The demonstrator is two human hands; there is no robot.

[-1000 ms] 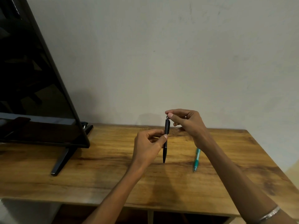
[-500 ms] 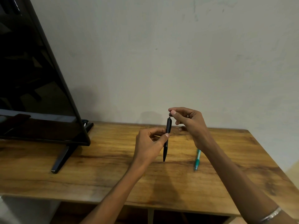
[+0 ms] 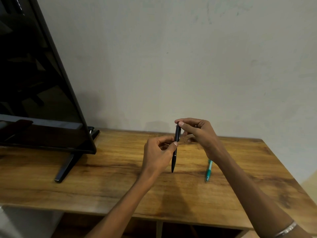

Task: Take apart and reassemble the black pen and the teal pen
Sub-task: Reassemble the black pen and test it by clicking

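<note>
While the left hand (image 3: 158, 152) pinches the black pen (image 3: 175, 152) mid-barrel, the right hand (image 3: 197, 133) pinches its top.

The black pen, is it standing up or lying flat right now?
Nearly upright, tip down: the left hand pinches the black pen mid-barrel, and the right hand pinches its top end.

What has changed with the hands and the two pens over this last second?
Very little. The right hand, pinching the top of the black pen, has closed down over the pen's end, so the small cap that showed there earlier is now covered. The left hand keeps its grip on the pen's middle, the pen upright with its tip down. The teal pen lies unmoved on the table.
</note>
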